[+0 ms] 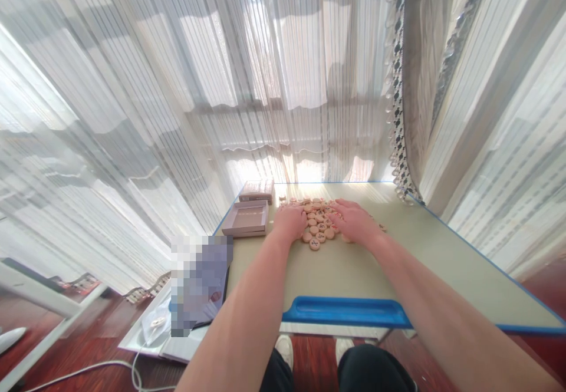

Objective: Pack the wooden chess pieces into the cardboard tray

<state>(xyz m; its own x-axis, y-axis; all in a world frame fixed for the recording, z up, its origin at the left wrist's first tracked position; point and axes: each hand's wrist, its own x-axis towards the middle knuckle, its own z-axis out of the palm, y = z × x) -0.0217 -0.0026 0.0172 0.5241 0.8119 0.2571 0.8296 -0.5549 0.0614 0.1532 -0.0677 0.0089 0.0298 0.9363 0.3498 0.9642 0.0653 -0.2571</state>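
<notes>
A heap of round wooden Chinese chess pieces [320, 226] lies on the pale tabletop, some with characters facing up and others blank side up. My left hand [290, 221] rests palm down on the heap's left side, its fingers loosely extended and partly hidden by the back of the hand. On the opposite side my right hand [355, 222] lies flat with fingers spread over the pieces. Both hands touch pieces without gripping any that I can see. Several pieces are covered by the hands.
An open shallow box [244, 232] stands left of the heap, with a packet [257, 189] behind it. A blue tray [347, 312] is set in the table's front edge. Curtains [305, 85] hang behind; a white cable [84, 368] runs along the floor.
</notes>
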